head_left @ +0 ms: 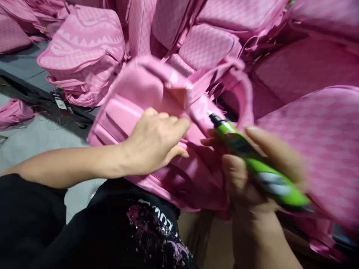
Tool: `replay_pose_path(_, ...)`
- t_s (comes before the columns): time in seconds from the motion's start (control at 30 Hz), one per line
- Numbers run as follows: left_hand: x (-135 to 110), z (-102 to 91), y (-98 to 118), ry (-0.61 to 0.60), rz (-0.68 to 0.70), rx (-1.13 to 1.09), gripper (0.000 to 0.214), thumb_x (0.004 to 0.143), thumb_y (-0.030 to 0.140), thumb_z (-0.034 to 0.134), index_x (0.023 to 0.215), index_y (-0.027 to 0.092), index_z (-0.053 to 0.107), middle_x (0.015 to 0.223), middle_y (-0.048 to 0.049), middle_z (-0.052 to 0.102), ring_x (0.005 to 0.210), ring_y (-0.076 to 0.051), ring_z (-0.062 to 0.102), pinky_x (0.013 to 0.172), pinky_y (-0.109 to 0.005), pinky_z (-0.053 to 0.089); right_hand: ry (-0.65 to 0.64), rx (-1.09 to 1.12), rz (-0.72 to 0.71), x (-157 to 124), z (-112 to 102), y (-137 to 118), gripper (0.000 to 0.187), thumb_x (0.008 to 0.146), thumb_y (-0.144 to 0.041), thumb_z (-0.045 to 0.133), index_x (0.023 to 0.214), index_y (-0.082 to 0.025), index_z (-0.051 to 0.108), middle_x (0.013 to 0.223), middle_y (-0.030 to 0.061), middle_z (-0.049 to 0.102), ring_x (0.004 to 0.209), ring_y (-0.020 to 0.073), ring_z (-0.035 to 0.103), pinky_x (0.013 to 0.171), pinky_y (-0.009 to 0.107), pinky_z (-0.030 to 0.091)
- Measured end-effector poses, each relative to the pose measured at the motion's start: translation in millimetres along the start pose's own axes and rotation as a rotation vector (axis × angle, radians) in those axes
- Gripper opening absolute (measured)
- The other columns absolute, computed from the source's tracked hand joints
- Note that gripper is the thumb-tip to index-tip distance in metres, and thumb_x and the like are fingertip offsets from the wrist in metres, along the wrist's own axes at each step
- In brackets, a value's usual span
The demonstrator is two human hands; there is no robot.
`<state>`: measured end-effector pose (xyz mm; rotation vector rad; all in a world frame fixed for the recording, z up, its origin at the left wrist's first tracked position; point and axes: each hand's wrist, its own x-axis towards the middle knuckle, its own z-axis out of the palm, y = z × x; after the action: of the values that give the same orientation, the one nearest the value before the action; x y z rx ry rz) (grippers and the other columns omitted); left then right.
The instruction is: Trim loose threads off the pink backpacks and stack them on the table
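A pink backpack (pixel 123 112) lies tilted in front of me, its straps and padded panels facing up. My left hand (pixel 158 140) is closed on the fabric at its middle, thumb and fingers pinching an edge. My right hand (pixel 260 164) wraps around a green pen-shaped tool (pixel 252 157) with a black collar and a narrow pale tip. That tip points up and left, close to the backpack's looped strap (pixel 244 93); whether they touch I cannot tell. Motion blurs the right hand and part of the bag.
Several pink checked backpacks (pixel 210 46) crowd the back and right. Another backpack (pixel 84 48), with a jagged pattern and a hanging tag (pixel 60 101), rests on a dark table (pixel 33 74) at left. Below is grey floor (pixel 53 138), with a cardboard surface (pixel 215 239) near my body.
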<state>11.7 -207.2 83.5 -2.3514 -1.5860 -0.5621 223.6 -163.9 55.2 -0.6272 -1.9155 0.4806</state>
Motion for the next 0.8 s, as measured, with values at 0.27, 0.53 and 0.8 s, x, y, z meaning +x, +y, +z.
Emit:
replay_pose_path(0.27,2.3,72.0,-57.7,-0.243,-0.03,-0.059,0.021,0.099,0.024,0.052,0.104,0.015,0.07,0.104,-0.0108,0.075,0.098,-0.025,0.067,0.086,-0.038,0.044,-0.229,-0.427,-0.401,-47.2,16.3,103.7,0.046,0.096,-0.008,0.055,0.138,-0.027,0.061,0.129,0.0154,0.07,0.117,0.0273,0.068,0.092,0.046,0.059)
replay_pose_path(0.53,42.3,77.5,-81.7,-0.164,-0.028,-0.035,0.07,0.088,0.032,0.07,0.151,0.019,0.042,0.142,-0.0153,0.056,0.126,-0.031,0.048,0.102,-0.044,0.035,-0.13,-0.393,-0.41,-36.3,62.5,106.8,0.046,0.097,-0.011,0.052,0.139,-0.027,0.059,0.129,0.0145,0.07,0.115,0.0254,0.069,0.086,0.04,0.057)
replay_pose_path(0.8,85.7,110.4,-71.8,-0.3,0.014,-0.041,0.05,0.09,0.028,0.065,0.138,0.019,0.056,0.122,-0.0131,0.064,0.116,-0.031,0.053,0.092,-0.04,0.033,-0.115,-0.281,-0.124,-21.9,79.4,97.1,0.023,0.098,-0.019,0.055,0.119,-0.023,0.062,0.102,0.0086,0.075,0.094,0.0241,0.072,0.082,0.04,0.051)
